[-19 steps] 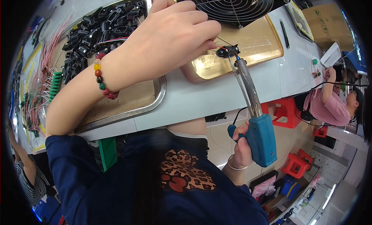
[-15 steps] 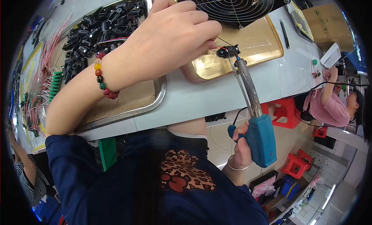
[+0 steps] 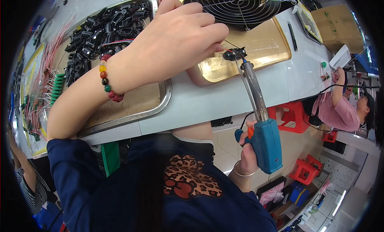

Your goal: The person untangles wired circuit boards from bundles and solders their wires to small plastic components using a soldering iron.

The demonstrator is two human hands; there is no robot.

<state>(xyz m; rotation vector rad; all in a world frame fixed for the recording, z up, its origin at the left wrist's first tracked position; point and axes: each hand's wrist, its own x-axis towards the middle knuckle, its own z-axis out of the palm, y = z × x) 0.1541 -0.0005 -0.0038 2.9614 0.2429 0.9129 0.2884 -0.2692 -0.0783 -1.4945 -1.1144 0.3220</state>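
My left hand (image 3: 182,38), with a bead bracelet at the wrist, pinches a small black part (image 3: 235,54) with a red wire over a gold-coloured tray (image 3: 268,44). My right hand (image 3: 248,154) grips a blue soldering gun (image 3: 262,124) by its handle below the table edge. Its long metal barrel points up and its tip touches the black part.
A metal tray (image 3: 160,104) holds a heap of black parts (image 3: 100,32) at the left. Red wires (image 3: 42,76) and a green spring-like piece (image 3: 58,88) lie further left. A black fan guard (image 3: 236,6) stands behind. Another person in pink (image 3: 344,108) sits at the right near red stools (image 3: 292,116).
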